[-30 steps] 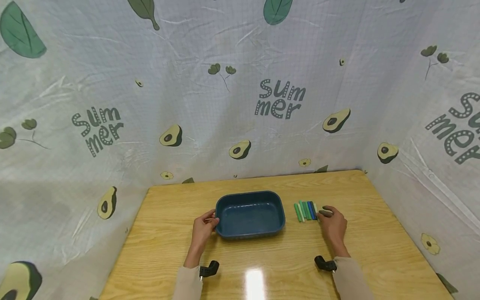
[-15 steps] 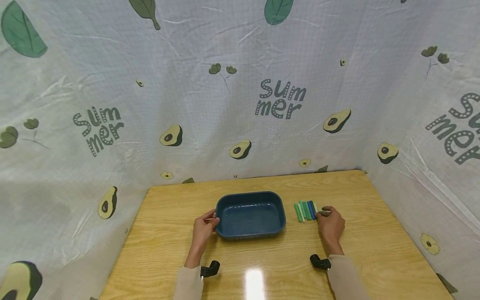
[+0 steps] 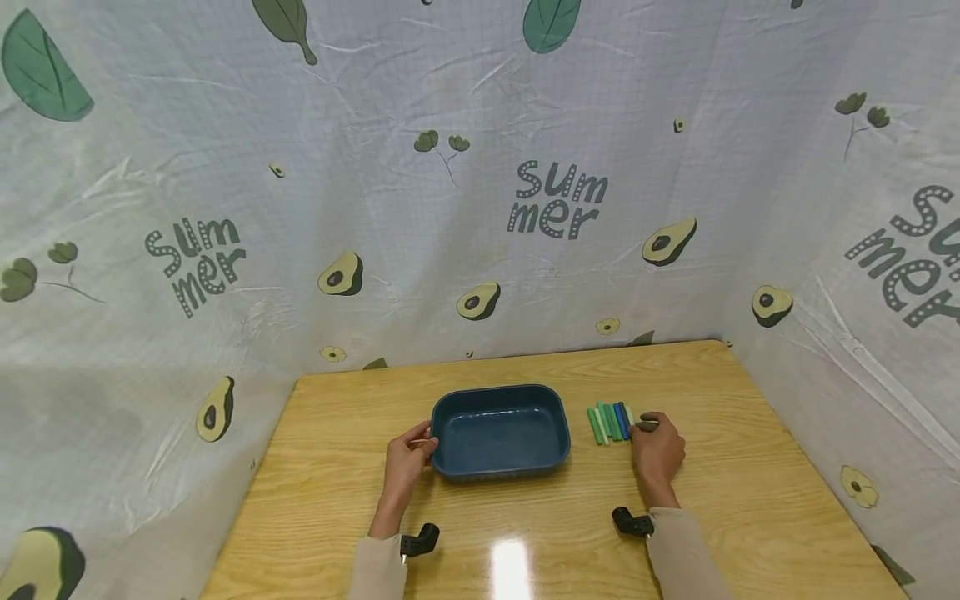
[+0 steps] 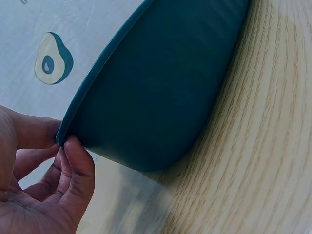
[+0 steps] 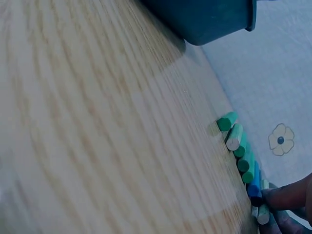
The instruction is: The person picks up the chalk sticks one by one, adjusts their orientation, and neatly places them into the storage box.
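A dark blue-green rectangular basin (image 3: 501,477) stands on the wooden table. My left hand (image 3: 405,461) pinches its left rim between thumb and fingers, as the left wrist view shows close up on the basin wall (image 4: 146,97). To the basin's right, several chalk sticks (image 3: 610,422) in green, blue and pale tones lie side by side in a row. My right hand (image 3: 658,448) is at the right end of that row. Its thumb and fingers pinch a pale chalk stick (image 5: 263,214), which lies beside the dark blue one (image 5: 256,199); the fingertips are partly cut off in the right wrist view.
The wooden table (image 3: 360,400) meets a white printed sheet (image 3: 420,217) along its back and sides. Bare wood lies between basin and chalk row. A bright reflection shows near the front. Both wrists wear small black cameras (image 3: 420,540).
My right hand and forearm have shifted slightly left, toward the chalk row. The left hand keeps its pinch on the basin, and the basin stays in place.
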A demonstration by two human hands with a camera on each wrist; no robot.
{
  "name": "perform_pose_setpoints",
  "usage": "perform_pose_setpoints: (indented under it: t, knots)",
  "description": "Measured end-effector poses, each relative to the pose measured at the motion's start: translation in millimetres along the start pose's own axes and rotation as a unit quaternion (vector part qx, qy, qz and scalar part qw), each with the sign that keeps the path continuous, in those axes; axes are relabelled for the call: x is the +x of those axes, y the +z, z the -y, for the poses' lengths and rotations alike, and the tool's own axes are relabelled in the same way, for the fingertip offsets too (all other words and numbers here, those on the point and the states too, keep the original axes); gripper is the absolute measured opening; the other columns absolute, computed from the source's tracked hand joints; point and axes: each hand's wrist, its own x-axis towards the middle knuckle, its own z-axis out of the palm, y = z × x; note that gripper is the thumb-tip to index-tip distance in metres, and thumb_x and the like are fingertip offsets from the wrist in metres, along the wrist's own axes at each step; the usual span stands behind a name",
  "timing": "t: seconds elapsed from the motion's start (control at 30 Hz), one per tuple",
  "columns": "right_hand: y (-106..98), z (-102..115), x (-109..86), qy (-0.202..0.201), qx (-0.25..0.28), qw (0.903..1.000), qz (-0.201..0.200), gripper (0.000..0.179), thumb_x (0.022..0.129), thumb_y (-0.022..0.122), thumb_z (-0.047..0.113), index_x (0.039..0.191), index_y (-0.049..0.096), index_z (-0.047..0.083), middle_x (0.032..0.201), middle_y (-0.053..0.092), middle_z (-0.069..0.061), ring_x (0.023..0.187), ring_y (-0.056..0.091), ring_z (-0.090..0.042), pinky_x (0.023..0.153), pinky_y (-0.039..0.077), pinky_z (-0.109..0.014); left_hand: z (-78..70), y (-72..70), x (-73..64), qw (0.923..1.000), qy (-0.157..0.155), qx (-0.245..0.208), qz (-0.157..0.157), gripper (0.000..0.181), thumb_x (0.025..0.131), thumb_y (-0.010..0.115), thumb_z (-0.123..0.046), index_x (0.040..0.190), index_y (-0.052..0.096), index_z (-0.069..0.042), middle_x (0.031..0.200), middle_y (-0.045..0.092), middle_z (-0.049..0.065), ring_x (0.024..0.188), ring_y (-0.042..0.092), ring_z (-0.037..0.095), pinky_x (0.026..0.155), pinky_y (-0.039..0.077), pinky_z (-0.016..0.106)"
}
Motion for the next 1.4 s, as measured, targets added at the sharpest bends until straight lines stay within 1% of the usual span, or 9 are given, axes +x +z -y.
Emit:
perform_pose_setpoints:
  t: [0.2, 0.47, 0.63, 0.77, 0.9, 1.0, 1.2, 1.3, 1.4]
  knots:
    - [-1.4, -2.5, 1.7, -0.009, 0.009, 0.9997, 0.021, 0.028, 0.087, 0.068, 0.01, 0.112, 0.066, -0.001, 0.102, 0.071, -0.026, 0.097, 0.064, -0.046, 0.087, 0.044, -0.058, 1.1, 0.2, 0.7, 1.0, -0.004, -0.004, -0.001, 0.041, 0.091, 0.065, -0.003, 0.131, 0.06, 0.002, 0.11, 0.059, 0.02, 0.079, 0.058, 0.008, 0.059, 0.051, 0.023]
    - [-19.4, -3.7, 4.9, 0.001, 0.007, 0.9946, 0.103, 0.032, 0.09, 0.058, 0.01, 0.12, 0.064, 0.001, 0.106, 0.072, -0.024, 0.096, 0.066, -0.043, 0.08, 0.05, -0.054, 3.3, 2.0, 1.1, 0.9999, -0.012, -0.004, -0.002, 0.04, 0.091, 0.064, -0.001, 0.131, 0.06, 0.002, 0.109, 0.059, 0.017, 0.08, 0.059, 0.008, 0.06, 0.051, 0.022]
    - [-31.2, -1.0, 8.8, 0.026, 0.015, 0.9868, 0.159, 0.036, 0.092, 0.058, 0.014, 0.126, 0.061, 0.001, 0.113, 0.069, -0.025, 0.102, 0.064, -0.043, 0.083, 0.051, -0.052, 2.5, 2.1, 1.0, 1.0, -0.008, -0.006, -0.002, 0.04, 0.091, 0.064, -0.001, 0.13, 0.061, 0.002, 0.109, 0.059, 0.018, 0.081, 0.058, 0.008, 0.06, 0.051, 0.022]
    - [-38.9, 1.8, 12.8, 0.053, 0.04, 0.9772, 0.202, 0.041, 0.093, 0.06, 0.015, 0.131, 0.058, 0.0, 0.117, 0.068, -0.025, 0.098, 0.066, -0.035, 0.078, 0.052, -0.039, 2.5, 2.3, 1.3, 0.9999, -0.004, -0.009, -0.003, 0.04, 0.09, 0.064, 0.0, 0.13, 0.061, 0.003, 0.108, 0.059, 0.019, 0.08, 0.059, 0.007, 0.06, 0.051, 0.022]
    - [-44.9, 4.9, 15.2, 0.073, 0.089, 0.9655, 0.233, 0.045, 0.094, 0.061, 0.015, 0.135, 0.054, -0.002, 0.119, 0.068, -0.023, 0.083, 0.064, -0.008, 0.071, 0.049, -0.024, 2.5, 2.4, 1.7, 0.9999, -0.005, -0.013, -0.004, 0.04, 0.09, 0.064, 0.0, 0.13, 0.061, 0.003, 0.108, 0.059, 0.018, 0.08, 0.059, 0.007, 0.06, 0.052, 0.022]
    - [-47.1, 6.8, 15.9, 0.083, 0.133, 0.9509, 0.267, 0.049, 0.097, 0.059, 0.014, 0.141, 0.047, -0.001, 0.131, 0.061, -0.023, 0.083, 0.057, 0.006, 0.079, 0.051, -0.022, 2.2, 2.3, 2.0, 0.9999, -0.009, -0.012, -0.004, 0.04, 0.09, 0.064, 0.0, 0.13, 0.061, 0.002, 0.108, 0.059, 0.016, 0.081, 0.059, 0.007, 0.061, 0.052, 0.022]
    - [-48.6, 12.5, 15.9, 0.088, 0.211, 0.9141, 0.335, 0.055, 0.102, 0.05, 0.015, 0.152, 0.031, 0.002, 0.151, 0.036, -0.024, 0.103, 0.055, -0.001, 0.092, 0.049, -0.027, 2.5, 2.1, 2.2, 0.9999, -0.009, -0.012, -0.003, 0.041, 0.09, 0.064, -0.001, 0.131, 0.061, 0.001, 0.108, 0.059, 0.016, 0.081, 0.059, 0.008, 0.061, 0.052, 0.022]
    - [-48.8, 15.1, 16.5, 0.081, 0.222, 0.9076, 0.347, 0.055, 0.103, 0.049, 0.017, 0.152, 0.03, 0.002, 0.153, 0.034, -0.022, 0.113, 0.054, -0.007, 0.094, 0.048, -0.026, 2.8, 1.6, 2.2, 0.9999, -0.006, -0.011, -0.002, 0.04, 0.09, 0.065, -0.002, 0.131, 0.061, 0.002, 0.108, 0.059, 0.016, 0.081, 0.059, 0.008, 0.061, 0.052, 0.022]
    - [-49.1, 17.6, 17.2, 0.067, 0.224, 0.9063, 0.352, 0.056, 0.103, 0.05, 0.02, 0.153, 0.03, 0.003, 0.154, 0.034, -0.022, 0.113, 0.054, -0.004, 0.101, 0.047, -0.032, 2.7, 1.1, 1.9, 0.9999, -0.004, -0.01, -0.001, 0.04, 0.091, 0.065, -0.002, 0.131, 0.06, 0.002, 0.108, 0.059, 0.016, 0.081, 0.059, 0.008, 0.061, 0.052, 0.023]
